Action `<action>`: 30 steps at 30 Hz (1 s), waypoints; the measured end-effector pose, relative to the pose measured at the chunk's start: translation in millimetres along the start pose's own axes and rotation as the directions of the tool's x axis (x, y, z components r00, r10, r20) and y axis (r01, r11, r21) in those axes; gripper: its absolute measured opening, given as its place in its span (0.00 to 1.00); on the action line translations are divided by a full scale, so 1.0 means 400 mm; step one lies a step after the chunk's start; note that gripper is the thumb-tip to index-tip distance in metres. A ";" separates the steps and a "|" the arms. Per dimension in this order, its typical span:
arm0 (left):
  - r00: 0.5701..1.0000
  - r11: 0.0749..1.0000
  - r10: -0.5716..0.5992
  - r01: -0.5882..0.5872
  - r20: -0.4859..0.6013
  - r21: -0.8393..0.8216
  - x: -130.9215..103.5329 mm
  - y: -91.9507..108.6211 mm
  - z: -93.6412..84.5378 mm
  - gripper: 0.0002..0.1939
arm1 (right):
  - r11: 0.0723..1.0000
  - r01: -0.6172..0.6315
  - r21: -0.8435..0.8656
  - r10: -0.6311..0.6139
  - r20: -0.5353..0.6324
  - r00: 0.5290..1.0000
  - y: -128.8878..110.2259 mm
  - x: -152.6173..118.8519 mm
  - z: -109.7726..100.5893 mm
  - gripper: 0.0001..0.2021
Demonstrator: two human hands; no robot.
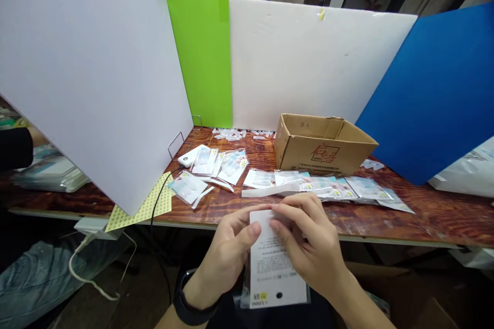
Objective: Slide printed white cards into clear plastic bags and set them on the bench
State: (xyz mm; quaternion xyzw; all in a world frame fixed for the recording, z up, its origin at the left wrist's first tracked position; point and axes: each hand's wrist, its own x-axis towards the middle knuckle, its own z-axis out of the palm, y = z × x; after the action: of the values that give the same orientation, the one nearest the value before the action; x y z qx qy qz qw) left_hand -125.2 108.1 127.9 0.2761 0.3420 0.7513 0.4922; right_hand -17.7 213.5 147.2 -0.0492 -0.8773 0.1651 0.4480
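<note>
A clear plastic packet with a white printed card (270, 267) inside hangs between my hands, below the table's front edge. Small text, a dark oval hole and a yellow mark show on the card's face. My left hand (226, 254) grips the packet's left side, thumb flat on the card, a dark band around the wrist. At the top edge, my right hand (314, 247) pinches with thumb and forefinger, its other fingers curled. What lies under those fingertips is hidden. Just beyond, a row of similar packets (328, 187) and a pale strip (266, 192) lie on the table.
A cardboard box (328, 151) stands open behind the row. More packets (231, 164) lie left of it, with small white pieces (231, 134) near the back panel. A yellow dotted sheet (154, 203) and black cable (154, 211) are left. Another person's sleeve (15, 148) shows beyond the white divider.
</note>
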 end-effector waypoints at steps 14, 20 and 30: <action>0.959 0.962 0.127 -0.056 -0.255 0.266 0.007 -0.017 -0.026 0.09 | 0.998 -0.006 -0.062 0.014 0.127 0.992 -0.005 -0.015 0.038 0.11; 0.921 0.769 0.365 -0.213 -0.140 0.603 0.005 -0.042 -0.008 0.10 | 0.987 0.160 0.016 -0.161 0.078 0.984 0.006 0.026 0.036 0.19; 0.842 0.257 0.510 -0.344 0.175 0.903 -0.006 -0.054 -0.009 0.20 | 0.985 0.163 0.053 -0.170 0.194 0.966 0.003 0.089 -0.034 0.07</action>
State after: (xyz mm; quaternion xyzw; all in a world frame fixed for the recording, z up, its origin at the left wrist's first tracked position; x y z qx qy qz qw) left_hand -115.3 111.2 108.5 0.5220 0.6429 0.5605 0.0082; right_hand -28.0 226.3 181.6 0.0493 -0.9152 0.1470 0.3719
